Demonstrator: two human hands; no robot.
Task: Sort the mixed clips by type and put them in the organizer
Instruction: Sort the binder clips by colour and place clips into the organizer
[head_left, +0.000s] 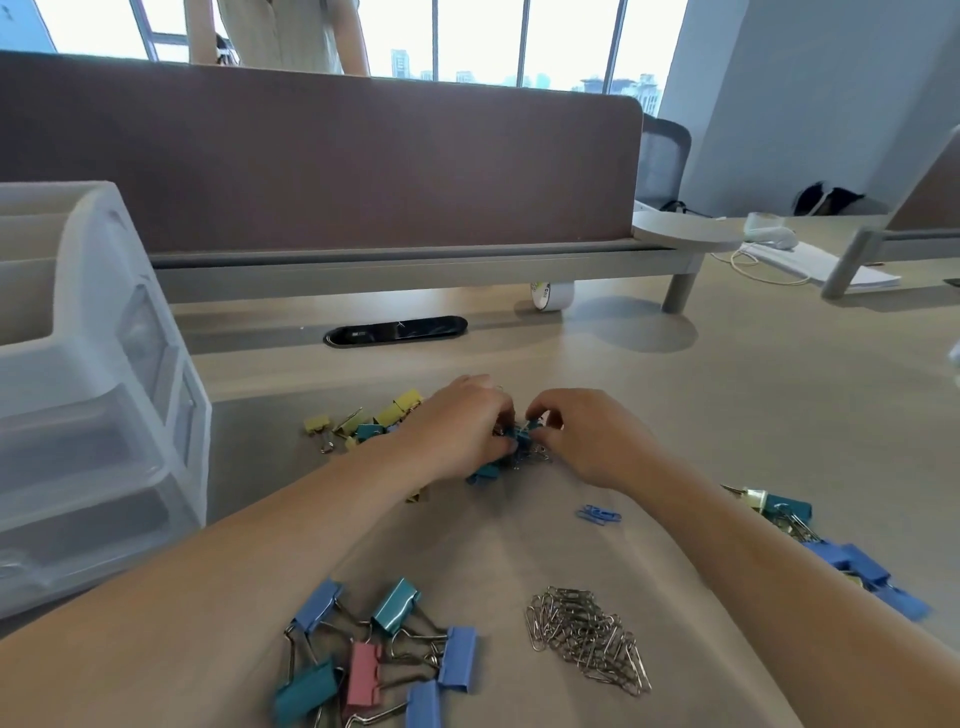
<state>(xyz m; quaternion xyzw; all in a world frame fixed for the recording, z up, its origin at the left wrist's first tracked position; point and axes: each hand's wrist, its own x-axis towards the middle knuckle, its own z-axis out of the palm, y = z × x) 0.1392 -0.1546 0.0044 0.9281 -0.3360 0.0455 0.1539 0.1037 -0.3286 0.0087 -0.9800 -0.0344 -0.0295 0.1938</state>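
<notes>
Your left hand (457, 431) and right hand (587, 441) both have a grip clamped on the teal binder clip (521, 439). Pull it free and snagged paper clips (540, 456) may scatter over the worktop (727, 405).

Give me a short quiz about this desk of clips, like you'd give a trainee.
1. True or false: the silver paper clips already lie inside the organizer.
2. In the near group of binder clips, which colour shows only once? A pink, B blue, C teal.
3. Fill in: the left hand and right hand pick at the mixed pile; the blue paper clips lie beside the ___ wrist.
Key: 1 false, they lie on the desk; 2 A; 3 right.
</notes>
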